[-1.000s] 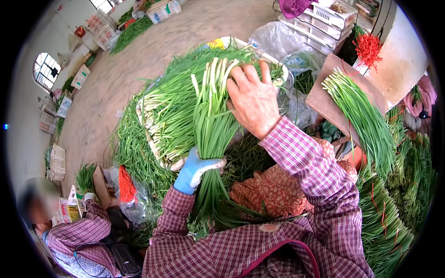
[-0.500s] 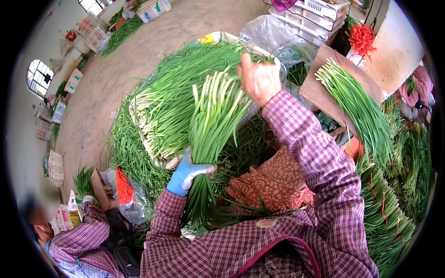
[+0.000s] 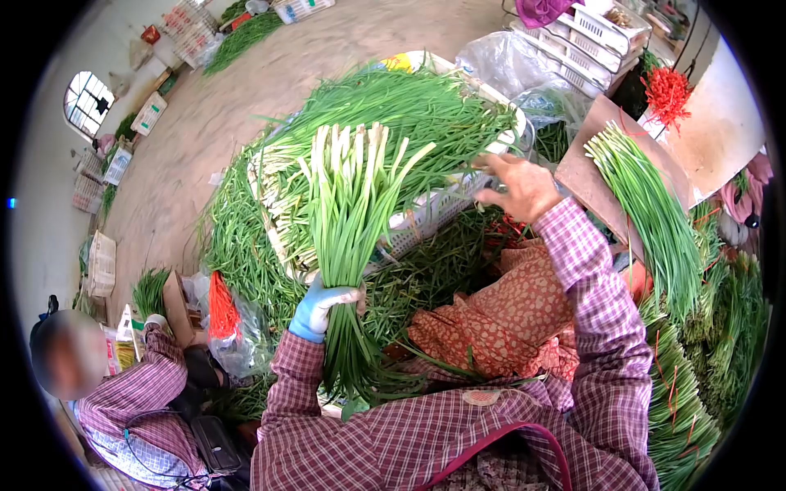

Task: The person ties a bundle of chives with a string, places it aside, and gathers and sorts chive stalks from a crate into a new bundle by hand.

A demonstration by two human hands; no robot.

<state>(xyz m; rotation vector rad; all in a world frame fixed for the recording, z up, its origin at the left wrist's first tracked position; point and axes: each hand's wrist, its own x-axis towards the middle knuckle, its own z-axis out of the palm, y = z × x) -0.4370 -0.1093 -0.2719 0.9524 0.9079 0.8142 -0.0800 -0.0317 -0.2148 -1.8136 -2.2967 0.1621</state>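
My left hand [image 3: 322, 309], in a blue and white glove, is closed round the lower leafy part of a bunch of garlic chives [image 3: 348, 204]. The bunch stands upright, pale stem ends on top, a few stems leaning out to the right. My bare right hand [image 3: 521, 186] is apart from the bunch, at the right edge of a white plastic crate [image 3: 426, 219]. Its fingers are spread, with nothing plainly in them. In the crate lies a large heap of garlic chives [image 3: 401, 106], and loose leaves spread round its left side.
A bundle of chives [image 3: 651, 196] rests on a brown board [image 3: 573, 164] at the right, under red ties [image 3: 667, 94]. Tied bundles [image 3: 675, 393] lie below it. White crates [image 3: 585, 49] are stacked behind. Another person [image 3: 139, 393] sits at the left near orange ties [image 3: 222, 307].
My right hand has moved from the bunch's stem tops down and right, and its fingers have spread. The bunch in my left hand now stands straighter. The camera view has shifted slightly.
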